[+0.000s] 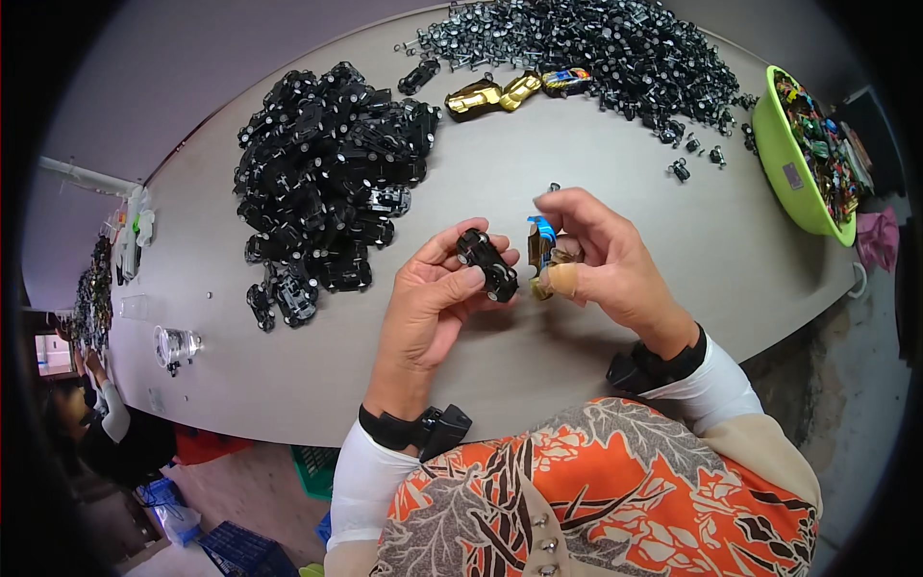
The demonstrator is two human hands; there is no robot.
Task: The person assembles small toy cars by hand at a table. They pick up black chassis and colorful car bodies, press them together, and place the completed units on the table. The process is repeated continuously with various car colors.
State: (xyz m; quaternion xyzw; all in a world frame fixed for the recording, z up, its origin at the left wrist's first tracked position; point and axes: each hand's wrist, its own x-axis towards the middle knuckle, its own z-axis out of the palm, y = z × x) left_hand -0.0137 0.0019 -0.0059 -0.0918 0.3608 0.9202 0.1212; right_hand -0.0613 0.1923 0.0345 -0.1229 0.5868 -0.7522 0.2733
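Note:
Over the near middle of the table, my left hand [423, 298] grips a black toy car chassis [487, 266] with small wheels, thumb across its side. Just to the right, my right hand [620, 264] pinches a blue and gold toy car body shell [539, 242], tilted on end and partly covered by the fingers. The chassis and the shell are close but apart. A small wheel-and-axle piece [554, 188] shows by the right index fingertip; whether it is held or lies on the table, I cannot tell. Tape or a bandage wraps the right thumb.
A heap of black chassis [317, 183] lies at left, wheel-and-axle sets [615, 58] at the back. Gold car shells [474, 99] and a blue one [565, 82] sit between. A green basin [769, 159] of colourful pieces stands right, a see-through cup [173, 343] left. Another person [115, 423] works far left.

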